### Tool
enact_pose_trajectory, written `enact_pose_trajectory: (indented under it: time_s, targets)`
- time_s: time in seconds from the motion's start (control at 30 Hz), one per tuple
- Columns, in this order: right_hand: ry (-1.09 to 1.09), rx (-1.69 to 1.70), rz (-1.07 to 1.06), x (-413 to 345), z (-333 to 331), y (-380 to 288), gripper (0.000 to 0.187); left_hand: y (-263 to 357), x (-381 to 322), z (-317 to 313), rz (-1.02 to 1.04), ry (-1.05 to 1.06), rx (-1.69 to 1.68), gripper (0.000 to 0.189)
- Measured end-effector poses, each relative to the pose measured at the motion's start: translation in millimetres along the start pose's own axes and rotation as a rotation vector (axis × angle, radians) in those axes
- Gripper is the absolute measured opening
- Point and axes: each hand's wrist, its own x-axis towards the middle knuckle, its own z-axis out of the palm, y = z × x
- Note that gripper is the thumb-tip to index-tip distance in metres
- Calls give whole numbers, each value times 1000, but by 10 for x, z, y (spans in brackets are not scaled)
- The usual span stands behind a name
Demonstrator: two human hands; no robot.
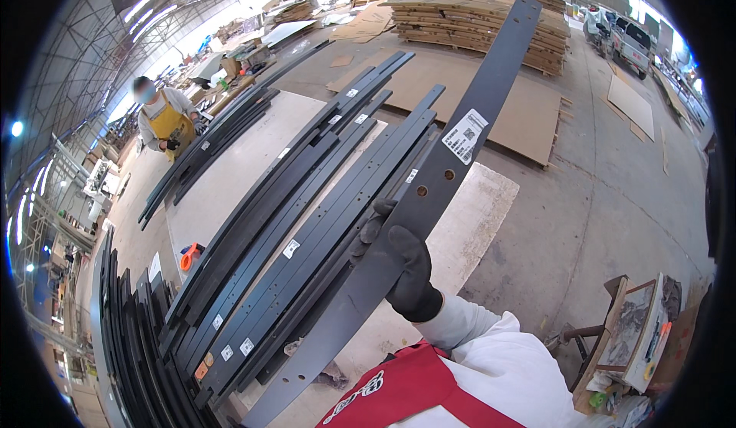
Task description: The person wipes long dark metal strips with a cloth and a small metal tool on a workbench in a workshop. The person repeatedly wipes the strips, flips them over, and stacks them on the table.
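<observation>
My right hand (pixel 411 270), in a dark glove, grips a long dark grey board (pixel 368 272) by its edges, thumb on the near face and fingers at the far edge. The board slants across the view from bottom centre to upper right; it has drilled holes near both ends and a white printed label (pixel 464 136). Behind it, long dark boards (pixel 322 215) with small labels lie side by side on a pale work surface (pixel 483 198). My left hand is out of view. An orange-handled tool (pixel 190 256) lies left of these boards.
A co-worker (pixel 168 117) in a yellow apron stands at another row of dark boards (pixel 213 140), upper left. More dark strips (pixel 132 336) are stacked lower left. Cardboard stacks (pixel 477 19) stand at the back. A small wooden stand with tools (pixel 627 324) is at lower right.
</observation>
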Motion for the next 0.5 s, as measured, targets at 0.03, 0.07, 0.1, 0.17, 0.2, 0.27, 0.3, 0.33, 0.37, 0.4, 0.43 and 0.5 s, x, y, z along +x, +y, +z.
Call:
enact_pose_trajectory:
  time_s: [0.03, 0.07, 0.1, 0.17, 0.2, 0.27, 0.3, 0.33, 0.37, 0.4, 0.43, 0.5]
  targets:
    - [5, 3, 3, -2, 1, -4, 44, 27, -8, -23, -19, -22, 23, 47]
    - [11, 8, 7, -4, 3, -9, 44, 53, -15, -38, -49, -64, 63, 47]
    - [15, 2, 7, -5, 2, -12, 44, 73, -25, -47, -77, -106, 104, 47]
    - [26, 0, 10, -7, 4, -16, 44, 86, -37, -35, -97, -111, 66, 47]
    - [21, 1, 4, -7, 4, -16, 44, 77, -45, -15, -87, -74, -13, 47]
    - [13, 6, -7, -8, 6, -13, 43, 25, -56, 44, -67, 0, -170, 46]
    - [15, 5, -11, -10, 7, -11, 43, -12, -58, 80, -56, 36, -248, 46]
    - [17, 4, -14, -12, 6, -11, 43, -53, -58, 120, -45, 72, -326, 45]
    - [18, 4, -18, -14, 5, -10, 44, -94, -53, 160, -97, 80, -464, 44]
    - [25, -1, -20, -16, 4, -11, 43, -132, -47, 195, -149, 88, -601, 44]
    - [31, -6, -23, -18, 1, -13, 43, -163, -37, 227, -202, 95, -737, 43]
    - [42, -17, -30, -21, -5, -14, 43, -202, -8, 278, -309, 110, -1012, 41]
